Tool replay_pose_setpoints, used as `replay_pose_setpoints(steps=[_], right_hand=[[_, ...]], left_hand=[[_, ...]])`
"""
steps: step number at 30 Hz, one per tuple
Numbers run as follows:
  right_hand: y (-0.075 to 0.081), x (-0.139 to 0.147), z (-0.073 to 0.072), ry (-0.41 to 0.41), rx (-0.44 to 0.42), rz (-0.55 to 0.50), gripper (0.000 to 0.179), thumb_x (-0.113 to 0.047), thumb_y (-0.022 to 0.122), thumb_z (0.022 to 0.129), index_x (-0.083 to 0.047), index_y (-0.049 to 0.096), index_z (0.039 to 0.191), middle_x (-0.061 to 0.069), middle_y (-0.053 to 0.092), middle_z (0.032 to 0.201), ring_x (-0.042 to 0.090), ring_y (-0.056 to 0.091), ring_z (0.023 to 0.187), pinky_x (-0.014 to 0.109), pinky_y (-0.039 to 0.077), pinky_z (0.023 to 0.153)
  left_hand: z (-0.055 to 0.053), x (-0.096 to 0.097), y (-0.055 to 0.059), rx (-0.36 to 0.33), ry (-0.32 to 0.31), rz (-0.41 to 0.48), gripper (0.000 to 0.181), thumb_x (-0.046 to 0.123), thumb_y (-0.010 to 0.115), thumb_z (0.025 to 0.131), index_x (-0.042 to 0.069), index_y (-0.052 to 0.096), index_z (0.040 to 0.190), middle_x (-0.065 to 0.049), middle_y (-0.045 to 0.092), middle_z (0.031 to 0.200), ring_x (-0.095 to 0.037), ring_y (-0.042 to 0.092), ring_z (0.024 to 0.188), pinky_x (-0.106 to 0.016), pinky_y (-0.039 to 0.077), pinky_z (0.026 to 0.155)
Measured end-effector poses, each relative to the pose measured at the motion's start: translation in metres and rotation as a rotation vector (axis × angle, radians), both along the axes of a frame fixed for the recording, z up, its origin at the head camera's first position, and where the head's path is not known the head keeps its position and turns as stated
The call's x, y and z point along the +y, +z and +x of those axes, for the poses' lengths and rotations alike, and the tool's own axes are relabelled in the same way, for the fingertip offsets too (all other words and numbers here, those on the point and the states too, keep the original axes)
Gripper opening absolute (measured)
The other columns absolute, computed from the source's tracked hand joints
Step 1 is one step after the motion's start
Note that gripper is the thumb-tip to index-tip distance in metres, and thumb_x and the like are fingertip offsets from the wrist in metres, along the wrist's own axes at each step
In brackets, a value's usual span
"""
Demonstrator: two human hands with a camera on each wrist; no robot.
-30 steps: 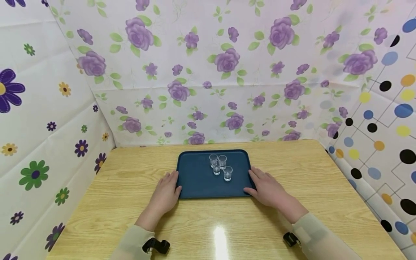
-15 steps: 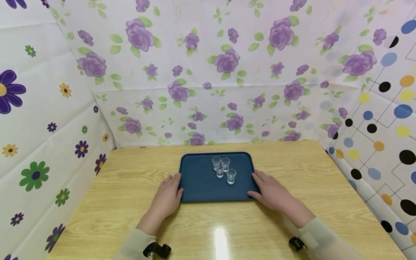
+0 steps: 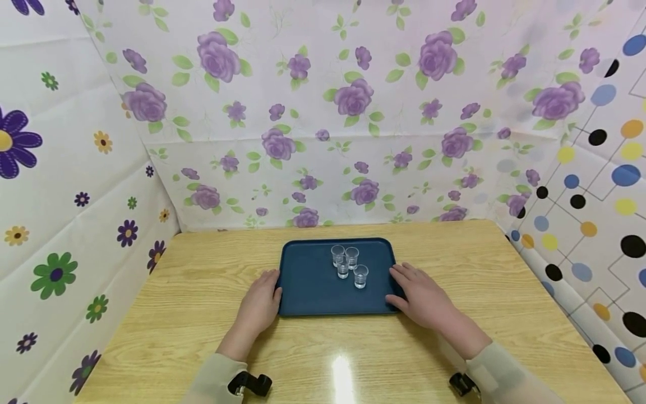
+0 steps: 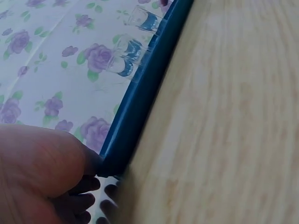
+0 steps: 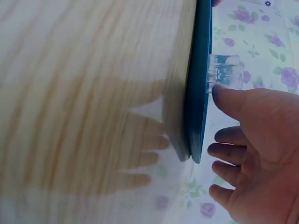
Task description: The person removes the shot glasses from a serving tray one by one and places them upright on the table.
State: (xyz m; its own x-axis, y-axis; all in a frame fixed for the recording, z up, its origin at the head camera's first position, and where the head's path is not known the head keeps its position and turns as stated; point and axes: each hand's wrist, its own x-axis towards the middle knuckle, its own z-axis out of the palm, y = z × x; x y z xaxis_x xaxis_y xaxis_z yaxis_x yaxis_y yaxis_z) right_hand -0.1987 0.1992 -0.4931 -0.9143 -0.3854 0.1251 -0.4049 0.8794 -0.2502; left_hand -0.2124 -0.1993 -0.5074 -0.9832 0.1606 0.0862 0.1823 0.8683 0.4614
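Note:
A dark blue rectangular tray (image 3: 308, 286) lies flat on the wooden table. Several small clear shot glasses stand upright on its right half; one glass (image 3: 360, 277) is nearest the front, with the others grouped just behind it. At the tray's left edge is my left hand (image 3: 258, 303), fingers extended forward and thumb by the rim. On the other side, my right hand (image 3: 421, 297) has its fingers straight beside the right rim, its thumb overlapping the front right corner. In the right wrist view, loosely spread fingers (image 5: 229, 154) hold nothing. Contact with the rim is hard to tell.
The light wooden table (image 3: 202, 258) extends around the tray. Purple-flowered cloth (image 3: 323, 112) hangs along its back edge, with patterned cloths at both sides. Black wrist cameras (image 3: 249, 384) are worn at both sleeves.
Tray, glasses and both hands have shifted slightly right and nearer to me since a second ago. Over the last half second, the tray barely moves.

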Motion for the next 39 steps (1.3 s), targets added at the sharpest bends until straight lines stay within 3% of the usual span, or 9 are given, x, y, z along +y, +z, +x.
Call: replay_pose_setpoints(steps=[6, 16, 30, 39], right_hand=[[0.002, -0.005, -0.001, -0.031, 0.006, -0.098, 0.064, -0.038, 0.073, 0.109, 0.000, 0.058, 0.158, 0.025, 0.057, 0.158, 0.048, 0.050, 0.150, 0.065, 0.044, 0.121], [0.007, -0.017, -0.007, -0.091, -0.085, -0.270, 0.058, -0.041, 0.068, 0.112, -0.008, 0.061, 0.159, 0.021, 0.060, 0.157, 0.045, 0.056, 0.146, 0.065, 0.049, 0.117], [0.007, -0.035, -0.024, -0.109, -0.184, -0.419, 0.064, -0.038, 0.075, 0.108, -0.006, 0.057, 0.160, 0.016, 0.062, 0.157, 0.040, 0.056, 0.147, 0.061, 0.049, 0.119], [0.004, -0.045, -0.030, -0.129, -0.192, -0.444, 0.065, -0.037, 0.078, 0.106, -0.005, 0.058, 0.159, 0.016, 0.066, 0.151, 0.038, 0.063, 0.139, 0.059, 0.053, 0.114]], left_hand=[[0.000, 0.000, -0.003, -0.005, 0.017, 0.028, 0.052, 0.009, 0.061, 0.113, -0.008, 0.050, 0.161, -0.029, 0.050, 0.164, -0.048, 0.039, 0.158, -0.066, 0.037, 0.126], [0.000, -0.005, -0.009, 0.014, 0.006, 0.064, 0.052, 0.010, 0.062, 0.113, -0.011, 0.050, 0.159, -0.030, 0.049, 0.164, -0.049, 0.038, 0.158, -0.066, 0.036, 0.127], [-0.001, -0.003, -0.014, 0.065, -0.012, 0.056, 0.052, 0.005, 0.058, 0.113, -0.013, 0.046, 0.160, -0.032, 0.048, 0.164, -0.051, 0.036, 0.158, -0.064, 0.028, 0.131], [-0.001, -0.002, -0.015, 0.062, -0.017, 0.065, 0.053, 0.004, 0.057, 0.113, -0.011, 0.045, 0.162, -0.032, 0.048, 0.164, -0.051, 0.035, 0.159, -0.063, 0.026, 0.132]])
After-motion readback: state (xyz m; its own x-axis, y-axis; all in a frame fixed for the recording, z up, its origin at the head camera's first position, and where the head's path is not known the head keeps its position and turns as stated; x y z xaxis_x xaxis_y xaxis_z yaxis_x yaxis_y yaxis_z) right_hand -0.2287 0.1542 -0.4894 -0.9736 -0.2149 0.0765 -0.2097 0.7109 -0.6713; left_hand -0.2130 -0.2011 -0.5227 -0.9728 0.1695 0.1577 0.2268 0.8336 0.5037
